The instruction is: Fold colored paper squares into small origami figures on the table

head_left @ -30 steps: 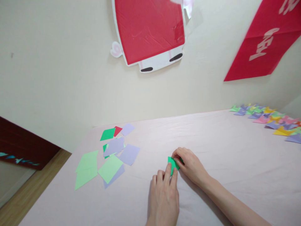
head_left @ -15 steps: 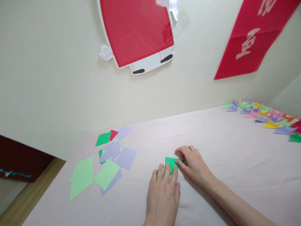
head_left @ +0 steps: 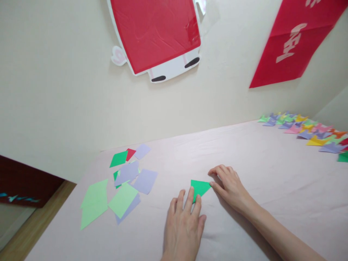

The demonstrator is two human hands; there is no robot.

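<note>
A green sheet of paper [head_left: 199,186], folded into a triangle, lies on the pale cloth-covered table. My left hand [head_left: 185,219] rests palm down with its fingers spread, a couple of fingertips touching the triangle's lower left part and hiding its bottom corner. At the triangle's right point is the thumb of my right hand [head_left: 228,185], touching or almost touching it. The index finger of that hand is bent above the thumb, with a gap between them.
Loose paper sheets, such as a light green one [head_left: 95,195] and a lavender one [head_left: 146,181], lie to the left. Rows of folded paper pieces [head_left: 315,140] stand at the far right. Behind the table rises a wall with a red banner [head_left: 293,43].
My right hand has slid right along the triangle to its point, uncovering more of the paper. My left hand has shifted slightly left and down, fingers still spread. The view has tilted slightly.
</note>
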